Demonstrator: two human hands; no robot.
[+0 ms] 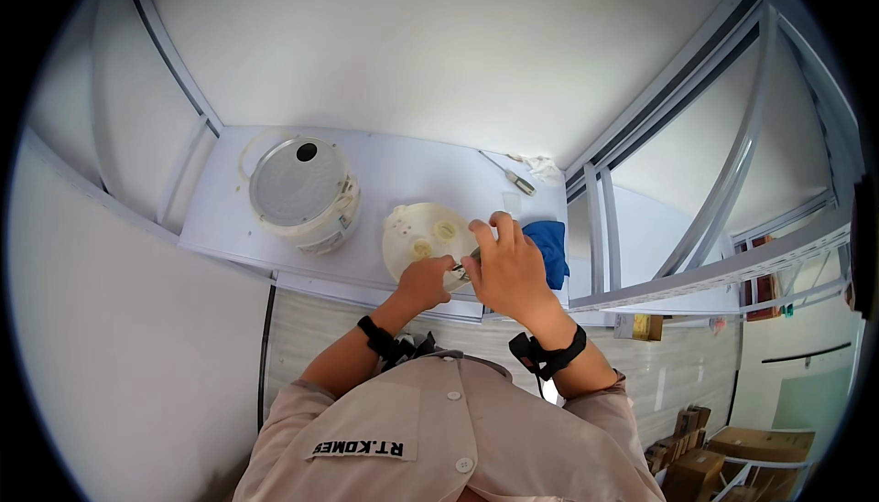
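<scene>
Near the front edge of the table is a round cream plastic cover (400, 230), with two yellowish round parts showing on its face. My left hand (426, 284) is closed at the cover's near edge, its thumb pointing right. From the right, my right hand (509, 269) reaches over the same edge, fingers bent and the fingertips close to my left thumb. A small dark, shiny piece shows between the two hands, mostly covered by the fingers; its kind cannot be told. To the left stands a white rice-cooker-like appliance (302, 189) with a grey disc on top and a dark round opening.
A screwdriver (520, 182) lies at the back right of the white table (385, 159), beside crumpled white tissue (540, 168). Blue cloth (547, 250) sits right of my right hand. Metal frame posts (600, 227) rise at the table's right end. Cardboard boxes (760, 444) stand lower right.
</scene>
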